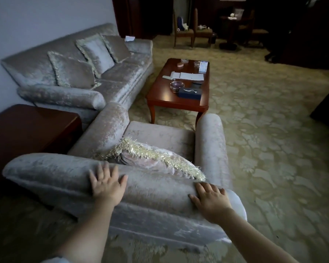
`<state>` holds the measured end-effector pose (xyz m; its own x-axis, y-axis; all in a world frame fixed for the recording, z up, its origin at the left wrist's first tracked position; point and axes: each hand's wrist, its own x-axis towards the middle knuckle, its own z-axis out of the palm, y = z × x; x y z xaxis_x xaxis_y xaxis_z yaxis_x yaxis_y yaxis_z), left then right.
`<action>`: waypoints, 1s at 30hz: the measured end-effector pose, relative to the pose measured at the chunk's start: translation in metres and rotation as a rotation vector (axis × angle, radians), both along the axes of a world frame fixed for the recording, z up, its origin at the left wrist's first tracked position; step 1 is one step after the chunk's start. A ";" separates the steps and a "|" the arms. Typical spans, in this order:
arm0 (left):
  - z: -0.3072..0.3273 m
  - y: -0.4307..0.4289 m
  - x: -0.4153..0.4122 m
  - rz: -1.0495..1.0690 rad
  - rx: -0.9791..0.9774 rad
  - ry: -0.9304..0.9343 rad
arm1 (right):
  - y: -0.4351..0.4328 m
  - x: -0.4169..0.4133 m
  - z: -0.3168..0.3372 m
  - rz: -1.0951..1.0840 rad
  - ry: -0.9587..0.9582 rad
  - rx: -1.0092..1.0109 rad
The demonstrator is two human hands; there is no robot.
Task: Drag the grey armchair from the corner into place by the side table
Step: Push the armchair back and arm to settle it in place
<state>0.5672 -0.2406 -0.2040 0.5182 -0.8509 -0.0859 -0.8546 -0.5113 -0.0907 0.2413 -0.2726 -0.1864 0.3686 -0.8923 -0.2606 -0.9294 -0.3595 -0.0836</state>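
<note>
Both bare forearms reach forward from the bottom edge of the view. Left hand point(107, 184) lies flat on the top of the backrest, fingers spread, palm down, not clenched. Right hand point(210, 199) rests on the same backrest edge toward its right end, fingers draped over the rim in a loose hold; a firm grip is not evident.

Object: grey crushed-velvet armchair point(156, 211) with 2 rolled arms, standing on the patterned beige carpet point(273, 149). 1 fringed grey velvet cushion point(152, 158) leans in its seat against the backrest.

Position: the chair's left arm sits just beside the dark reddish wooden side table point(27, 130); whether they touch cannot be told. Beyond the side table stands the matching grey velvet sofa point(84, 73) along the wall, carrying 3 cushions. In front of the chair, near its open seat end, is the reddish wooden coffee bench point(179, 92) with papers, a glass ashtray and a dark box on it.

Progress, as judged: the chair appears out of any corner and already next to the side table, facing the coffee bench. What is left looks like a small squaring-up of the angle, then letting go.
</note>
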 end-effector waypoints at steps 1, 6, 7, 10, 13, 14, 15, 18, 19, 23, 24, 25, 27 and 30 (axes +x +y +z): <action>0.001 -0.002 -0.018 0.228 -0.048 0.095 | -0.003 -0.006 0.006 0.056 0.019 0.014; 0.011 -0.022 -0.149 0.958 -0.651 0.710 | -0.013 -0.048 0.043 0.364 0.115 0.001; 0.010 -0.026 -0.172 0.992 -0.696 0.692 | -0.018 -0.055 0.052 0.410 0.107 -0.017; 0.008 -0.036 -0.206 1.071 -0.697 0.633 | -0.041 -0.072 0.071 0.515 0.048 -0.072; 0.004 -0.043 -0.208 1.137 -0.668 0.494 | -0.074 -0.082 0.074 0.572 -0.056 -0.097; 0.002 -0.045 -0.207 1.154 -0.639 0.439 | -0.086 -0.083 0.072 0.572 -0.087 -0.088; 0.000 -0.047 -0.206 1.168 -0.606 0.410 | -0.097 -0.083 0.068 0.569 -0.109 -0.069; -0.006 -0.050 -0.203 1.201 -0.494 0.358 | -0.130 -0.077 0.055 0.673 -0.100 -0.030; -0.008 -0.051 -0.202 1.216 -0.478 0.345 | -0.142 -0.073 0.052 0.715 -0.092 -0.022; -0.013 -0.051 -0.203 1.239 -0.472 0.287 | -0.188 -0.058 0.055 0.823 -0.137 0.051; -0.012 -0.052 -0.202 1.243 -0.452 0.262 | -0.205 -0.052 0.059 0.875 -0.134 0.030; -0.012 -0.053 -0.200 1.259 -0.437 0.254 | -0.223 -0.047 0.061 0.933 -0.132 0.017; -0.009 -0.054 -0.200 1.274 -0.382 0.232 | -0.259 -0.034 0.060 0.994 -0.146 0.036; 0.003 -0.056 -0.207 1.242 -0.241 0.107 | -0.294 -0.010 0.055 0.926 -0.148 0.108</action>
